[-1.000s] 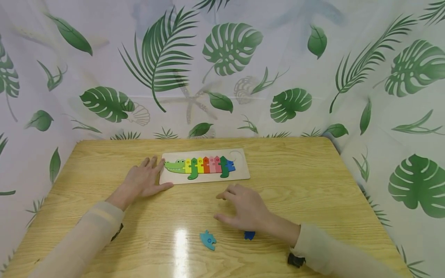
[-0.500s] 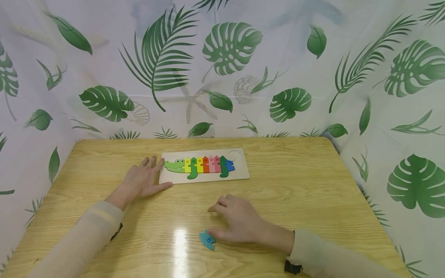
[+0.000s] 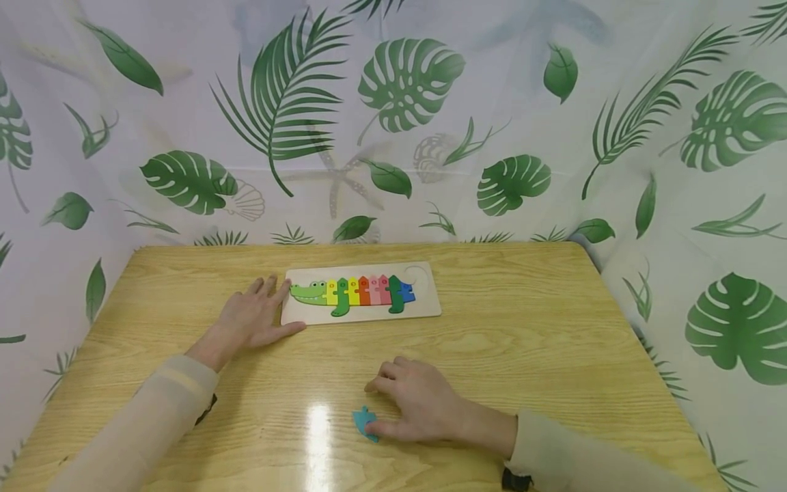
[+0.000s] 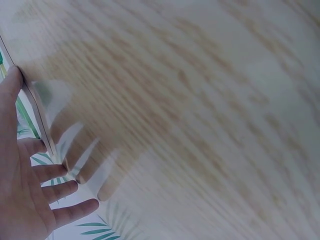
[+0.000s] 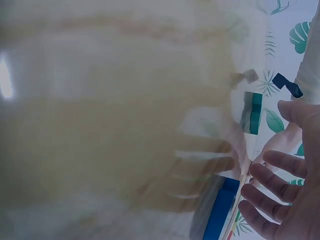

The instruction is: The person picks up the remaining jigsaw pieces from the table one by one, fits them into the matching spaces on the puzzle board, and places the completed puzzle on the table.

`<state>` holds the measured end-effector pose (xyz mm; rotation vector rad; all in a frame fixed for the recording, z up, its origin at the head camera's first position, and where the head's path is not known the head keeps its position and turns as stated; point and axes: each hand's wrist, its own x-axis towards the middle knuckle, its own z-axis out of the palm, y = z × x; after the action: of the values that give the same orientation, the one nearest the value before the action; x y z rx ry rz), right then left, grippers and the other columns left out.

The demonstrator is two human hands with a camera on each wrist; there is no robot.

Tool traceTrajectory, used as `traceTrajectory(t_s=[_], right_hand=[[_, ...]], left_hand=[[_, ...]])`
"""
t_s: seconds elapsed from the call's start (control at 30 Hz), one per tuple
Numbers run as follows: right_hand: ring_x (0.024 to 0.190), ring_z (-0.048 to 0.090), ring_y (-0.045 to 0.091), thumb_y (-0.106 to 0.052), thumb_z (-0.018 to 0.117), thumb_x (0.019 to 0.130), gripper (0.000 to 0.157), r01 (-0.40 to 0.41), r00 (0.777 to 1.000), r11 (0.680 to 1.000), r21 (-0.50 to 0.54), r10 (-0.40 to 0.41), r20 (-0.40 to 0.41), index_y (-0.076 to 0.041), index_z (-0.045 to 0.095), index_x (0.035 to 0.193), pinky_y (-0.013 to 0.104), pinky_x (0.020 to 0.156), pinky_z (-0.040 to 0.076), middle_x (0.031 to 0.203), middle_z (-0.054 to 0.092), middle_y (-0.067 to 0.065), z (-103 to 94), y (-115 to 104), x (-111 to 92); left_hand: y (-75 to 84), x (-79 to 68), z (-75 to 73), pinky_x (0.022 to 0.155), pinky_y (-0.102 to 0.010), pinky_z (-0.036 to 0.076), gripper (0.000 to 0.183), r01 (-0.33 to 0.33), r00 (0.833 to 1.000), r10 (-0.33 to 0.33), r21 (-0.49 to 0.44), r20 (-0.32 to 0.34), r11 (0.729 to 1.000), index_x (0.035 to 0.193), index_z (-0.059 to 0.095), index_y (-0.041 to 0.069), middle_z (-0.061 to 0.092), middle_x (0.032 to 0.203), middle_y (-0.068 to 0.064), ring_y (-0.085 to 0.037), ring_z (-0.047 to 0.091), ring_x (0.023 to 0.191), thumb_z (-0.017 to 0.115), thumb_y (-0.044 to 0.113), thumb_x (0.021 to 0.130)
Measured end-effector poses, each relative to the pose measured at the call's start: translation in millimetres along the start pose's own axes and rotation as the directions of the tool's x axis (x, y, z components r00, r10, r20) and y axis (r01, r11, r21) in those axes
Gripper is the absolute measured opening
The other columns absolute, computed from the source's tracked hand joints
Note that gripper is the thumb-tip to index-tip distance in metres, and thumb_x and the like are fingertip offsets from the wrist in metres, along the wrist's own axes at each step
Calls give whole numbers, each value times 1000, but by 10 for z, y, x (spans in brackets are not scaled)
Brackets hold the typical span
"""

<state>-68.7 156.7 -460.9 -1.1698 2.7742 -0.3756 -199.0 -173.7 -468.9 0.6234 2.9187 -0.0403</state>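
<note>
A wooden crocodile puzzle board (image 3: pixel 424 305) with colourful pieces set in it lies towards the back of the table. My left hand (image 3: pixel 252 320) rests at its left end, thumb at the near corner and index fingertip at the left edge; the other fingers are spread. In the left wrist view, straight fingers (image 4: pixel 42 172) stand along the board's edge. My right hand (image 3: pixel 427 403) is low over the table, its thumb overlapping a teal puzzle piece (image 3: pixel 361 419) in the head view. The right wrist view shows a gap between thumb and fingers, with the teal piece and a dark blue piece (image 5: pixel 220 210) near.
The light wood table (image 3: pixel 522 328) meets a leaf-printed cloth (image 3: pixel 430 171) at its back and sides. A curved tail outline shows on the board's right end, beside the last blue piece (image 3: pixel 407 292). Dark straps (image 3: pixel 516 480) circle the wrists.
My right hand has moved down and slightly left, its thumb coming over the teal piece. The dark blue piece, seen earlier by the wrist, is now hidden beneath the hand. The left hand stays put.
</note>
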Motion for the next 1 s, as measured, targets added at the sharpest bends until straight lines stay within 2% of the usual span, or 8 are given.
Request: traceTrajectory(t_s=[0.33, 1.0], right_hand=[[102, 65, 11, -66, 70, 91, 51, 23, 1000, 999, -29, -23, 18, -24, 76, 119, 27, 88, 58, 108, 71, -7, 45, -9, -1], [96, 58, 8, -68, 68, 91, 50, 61, 996, 997, -50, -58, 61, -27, 76, 120, 22, 79, 52, 112, 69, -7, 113, 7, -2]], left_hand=[[-9, 26, 5, 105, -68, 52, 100, 2, 1000, -2, 9, 13, 1000, 166, 30, 5, 35, 168, -31, -53, 44, 149, 47, 77, 98], [-2, 29, -8, 107, -69, 50, 100, 11, 1000, -11, -9, 29, 1000, 166, 29, 5, 33, 168, -31, -54, 42, 150, 48, 77, 98]])
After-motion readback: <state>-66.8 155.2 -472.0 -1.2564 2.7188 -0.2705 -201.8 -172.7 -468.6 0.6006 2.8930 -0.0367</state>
